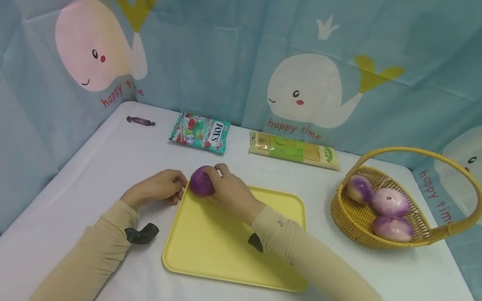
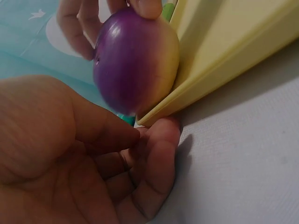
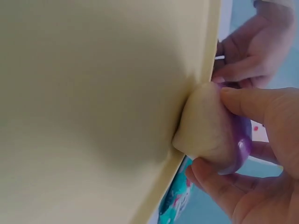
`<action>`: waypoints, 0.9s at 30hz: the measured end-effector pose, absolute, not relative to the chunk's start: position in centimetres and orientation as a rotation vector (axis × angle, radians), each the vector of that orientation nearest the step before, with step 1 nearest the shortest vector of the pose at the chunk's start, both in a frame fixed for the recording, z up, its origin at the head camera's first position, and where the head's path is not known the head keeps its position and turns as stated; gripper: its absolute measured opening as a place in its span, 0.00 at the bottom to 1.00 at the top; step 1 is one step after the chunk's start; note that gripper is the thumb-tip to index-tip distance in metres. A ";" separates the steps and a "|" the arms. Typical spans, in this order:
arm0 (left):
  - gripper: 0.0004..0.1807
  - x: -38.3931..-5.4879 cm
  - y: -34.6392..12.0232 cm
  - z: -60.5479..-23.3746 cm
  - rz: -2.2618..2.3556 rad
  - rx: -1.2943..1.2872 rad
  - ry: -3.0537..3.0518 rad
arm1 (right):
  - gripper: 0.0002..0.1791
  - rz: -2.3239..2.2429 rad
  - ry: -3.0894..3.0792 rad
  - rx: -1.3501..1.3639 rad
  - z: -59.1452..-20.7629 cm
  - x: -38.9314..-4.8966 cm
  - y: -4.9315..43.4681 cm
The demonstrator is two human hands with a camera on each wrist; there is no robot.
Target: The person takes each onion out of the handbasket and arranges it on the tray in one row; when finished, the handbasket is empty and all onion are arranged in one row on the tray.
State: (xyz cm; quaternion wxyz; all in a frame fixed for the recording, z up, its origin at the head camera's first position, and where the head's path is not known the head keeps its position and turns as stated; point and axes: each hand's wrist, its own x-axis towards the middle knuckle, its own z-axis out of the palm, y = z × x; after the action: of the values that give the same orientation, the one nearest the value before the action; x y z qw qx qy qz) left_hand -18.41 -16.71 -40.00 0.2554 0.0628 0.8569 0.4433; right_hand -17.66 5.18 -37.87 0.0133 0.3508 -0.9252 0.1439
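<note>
A purple and white turnip [image 1: 202, 182] sits at the far left corner of a yellow tray [image 1: 220, 248]. My right hand [image 1: 233, 192] grips it, with the thumb and fingers around its sides. In the right wrist view the pale, tapered end of the turnip [image 3: 203, 123] faces the tray. My left hand [image 1: 162, 186] rests on the table just outside the tray's left rim, its fingers loosely curled. The left wrist view shows the left thumb and index finger close to the tray's corner; whether they touch it I cannot tell.
A wicker basket [image 1: 341, 217] with a tall handle stands at the right, with several purple and white vegetables inside. Along the back lie a wrapped candy [image 1: 141, 121], a teal candy bag [image 1: 200, 132] and a long green-and-yellow packet [image 1: 295, 150]. A patterned curtain [image 1: 224, 68] hangs behind.
</note>
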 end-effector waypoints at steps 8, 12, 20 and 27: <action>0.18 -18.5 -16.6 -39.9 1.189 0.165 2.339 | 0.36 0.462 -2.907 1.090 -38.0 -17.6 4.9; 0.17 -18.5 -16.7 -39.9 1.197 0.166 2.340 | 0.35 0.459 -2.917 1.104 -37.9 -17.7 4.7; 0.19 -18.3 -16.9 -40.0 1.216 0.153 2.321 | 0.39 0.512 -2.962 1.079 -37.8 -17.7 5.1; 0.18 -18.5 -16.8 -39.9 1.211 0.143 2.322 | 0.34 0.530 -2.941 0.839 -36.0 -16.6 12.9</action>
State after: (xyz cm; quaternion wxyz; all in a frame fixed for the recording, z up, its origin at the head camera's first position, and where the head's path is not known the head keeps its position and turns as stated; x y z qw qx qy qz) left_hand -18.46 -16.77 -39.89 0.2565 0.0526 0.8557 0.4464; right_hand -16.55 12.86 -35.95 0.0190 0.2704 -0.9473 0.1707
